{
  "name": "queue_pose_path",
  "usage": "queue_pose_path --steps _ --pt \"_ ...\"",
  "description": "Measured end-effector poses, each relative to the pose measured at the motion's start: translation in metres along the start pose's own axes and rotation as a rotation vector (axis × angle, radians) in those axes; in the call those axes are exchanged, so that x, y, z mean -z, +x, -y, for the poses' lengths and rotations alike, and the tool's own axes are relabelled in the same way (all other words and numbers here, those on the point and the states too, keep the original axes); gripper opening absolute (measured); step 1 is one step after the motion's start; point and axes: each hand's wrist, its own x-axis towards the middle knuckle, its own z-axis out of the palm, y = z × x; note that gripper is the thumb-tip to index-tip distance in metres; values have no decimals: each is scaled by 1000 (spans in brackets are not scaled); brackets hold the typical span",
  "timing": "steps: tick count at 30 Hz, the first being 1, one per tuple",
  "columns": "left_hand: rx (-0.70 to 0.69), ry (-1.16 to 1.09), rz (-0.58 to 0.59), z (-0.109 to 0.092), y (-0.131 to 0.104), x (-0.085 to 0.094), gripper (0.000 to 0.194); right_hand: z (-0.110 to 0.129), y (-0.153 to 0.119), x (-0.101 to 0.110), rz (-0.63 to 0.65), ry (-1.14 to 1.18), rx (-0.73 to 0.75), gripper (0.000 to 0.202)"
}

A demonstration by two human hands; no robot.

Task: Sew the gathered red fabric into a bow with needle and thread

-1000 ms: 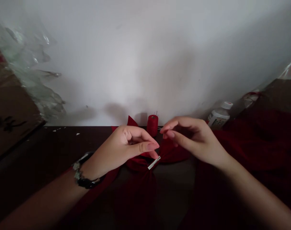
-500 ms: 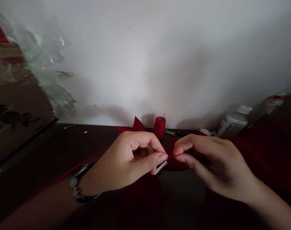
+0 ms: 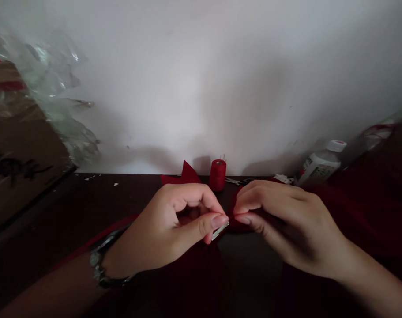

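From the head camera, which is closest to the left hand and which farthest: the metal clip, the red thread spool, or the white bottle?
1. Metal clip: pinched at the fingertips of the left hand.
2. Red thread spool: behind the hands, by the wall.
3. White bottle: far right, leaning near the wall.

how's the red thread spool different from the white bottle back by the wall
The red thread spool stands upright, directly beyond the hands; the white bottle leans tilted, far to the right. The spool is plain deep red and looks smaller; the bottle is white with a printed label and a white cap. Both sit at the table's back edge by the wall.
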Motion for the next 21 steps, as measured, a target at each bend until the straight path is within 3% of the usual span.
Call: queue_pose_path --steps 5,10,21 --pt "-26 45 -54 2 0 1 15 -1 -2 9 11 -20 -45 10" --pt "-58 95 -71 1 0 -1 15 -1 1 15 -67 74 -103 8" --pt "-70 52 -14 2 -5 -4 13 8 1 10 -55 -6 105 7"
